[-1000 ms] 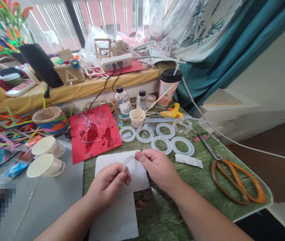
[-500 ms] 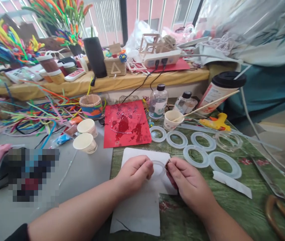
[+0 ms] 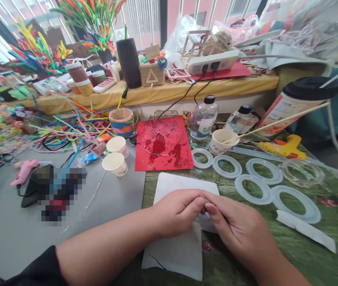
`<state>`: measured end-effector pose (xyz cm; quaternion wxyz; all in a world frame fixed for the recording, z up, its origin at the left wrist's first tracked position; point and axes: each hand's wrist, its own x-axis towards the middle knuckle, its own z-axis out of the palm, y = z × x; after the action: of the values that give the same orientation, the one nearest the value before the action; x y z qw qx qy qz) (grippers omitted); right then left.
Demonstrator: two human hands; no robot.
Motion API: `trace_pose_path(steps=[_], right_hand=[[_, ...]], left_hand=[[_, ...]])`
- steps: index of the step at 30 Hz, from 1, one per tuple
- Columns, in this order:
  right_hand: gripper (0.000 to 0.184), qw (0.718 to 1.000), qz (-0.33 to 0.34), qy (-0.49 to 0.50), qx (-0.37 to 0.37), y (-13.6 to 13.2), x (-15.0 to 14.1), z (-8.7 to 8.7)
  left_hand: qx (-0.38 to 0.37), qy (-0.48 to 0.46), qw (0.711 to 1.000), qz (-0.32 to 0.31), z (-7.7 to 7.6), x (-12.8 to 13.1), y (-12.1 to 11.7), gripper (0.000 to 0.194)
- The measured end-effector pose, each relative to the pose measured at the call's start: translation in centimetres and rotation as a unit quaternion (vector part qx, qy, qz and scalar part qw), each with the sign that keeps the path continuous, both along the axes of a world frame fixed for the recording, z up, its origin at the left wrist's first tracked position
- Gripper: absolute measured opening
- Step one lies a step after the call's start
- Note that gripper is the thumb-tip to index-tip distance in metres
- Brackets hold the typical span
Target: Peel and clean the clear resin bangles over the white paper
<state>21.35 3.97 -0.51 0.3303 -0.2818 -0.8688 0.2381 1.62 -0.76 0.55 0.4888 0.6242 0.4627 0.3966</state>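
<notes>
Meeting over white paper (image 3: 177, 254), left hand (image 3: 177, 214) and right hand (image 3: 239, 224) pressed fingertips together; any piece between them hidden, grip impossible to tell. Slack fingers could've dropped it toward nearby rings (image 3: 268, 194).

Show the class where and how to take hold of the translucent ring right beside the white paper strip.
Best, I'd judge, to pinch the translucent ring by its right-hand band, coming from the right, one finger in the hole, one outside. It lies flat, with another ring close on its left, the white paper strip along its near edge, and green tabletop showing on the right.
</notes>
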Motion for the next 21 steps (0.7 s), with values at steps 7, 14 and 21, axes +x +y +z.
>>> trace_pose_path(steps=[7,14,21], right_hand=[[0.036,0.999,0.034,0.021,-0.015,0.39,0.08,0.36],[0.038,0.998,0.035,0.040,-0.031,0.47,0.42,-0.15],[0.037,0.998,0.039,0.053,-0.016,0.00,0.23,0.07]], left_hand=[[0.044,0.023,0.999,-0.011,0.12,-0.01,-0.37,0.052],[0.027,0.043,0.998,0.029,0.06,-0.22,-0.31,0.059],[0.063,0.034,0.997,-0.029,0.11,0.31,-0.74,0.057]])
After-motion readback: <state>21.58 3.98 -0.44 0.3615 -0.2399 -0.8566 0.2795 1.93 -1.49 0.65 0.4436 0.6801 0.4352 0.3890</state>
